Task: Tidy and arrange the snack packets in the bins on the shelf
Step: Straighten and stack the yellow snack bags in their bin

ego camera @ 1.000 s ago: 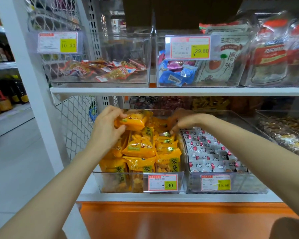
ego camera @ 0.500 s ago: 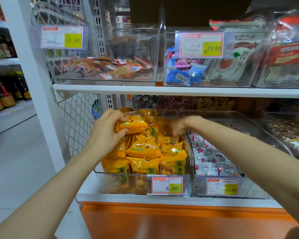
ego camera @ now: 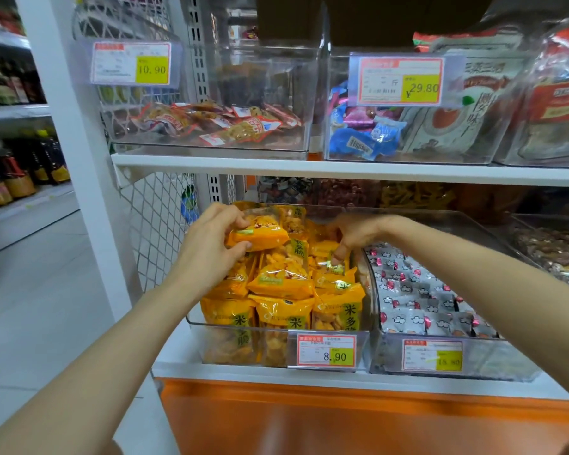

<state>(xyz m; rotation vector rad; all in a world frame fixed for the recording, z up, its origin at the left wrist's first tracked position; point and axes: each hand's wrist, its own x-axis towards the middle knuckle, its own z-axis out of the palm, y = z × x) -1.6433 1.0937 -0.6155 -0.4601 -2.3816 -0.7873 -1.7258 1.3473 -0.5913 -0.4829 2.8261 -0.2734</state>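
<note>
Two hands are in the clear bin [ego camera: 211, 326] of orange packets on the lower shelf [ego camera: 243, 372]. The left hand [ego camera: 207, 247] has its fingers [ego camera: 234, 218] curled over the top of one orange snack packet [ego camera: 260, 233], thumb pressed under it, a firm pinch that lifts it clear above the pile. That packet lies nearly flat, long axis running left to right, its clear window facing up. The right hand [ego camera: 352, 234] reaches down at the back of the same bin, fingers narrowed to a tip-pinch on the top edge of a standing packet [ego camera: 334, 269] in the right-hand row.

The front row of packets [ego camera: 283, 315] stands upright, faces forward, packed side by side against the bin's front wall above the 8.90 price tag [ego camera: 326, 351]. Behind them the pile is looser, packets tilted and overlapping. The bin is nearly full; the free room is above it, under the white upper shelf [ego camera: 342, 169]. Just beside it on the right, touching wall to wall, sits a second clear bin [ego camera: 454, 359] of silver packets [ego camera: 418, 297]. A wire mesh panel [ego camera: 158, 224] closes off the left side
</note>
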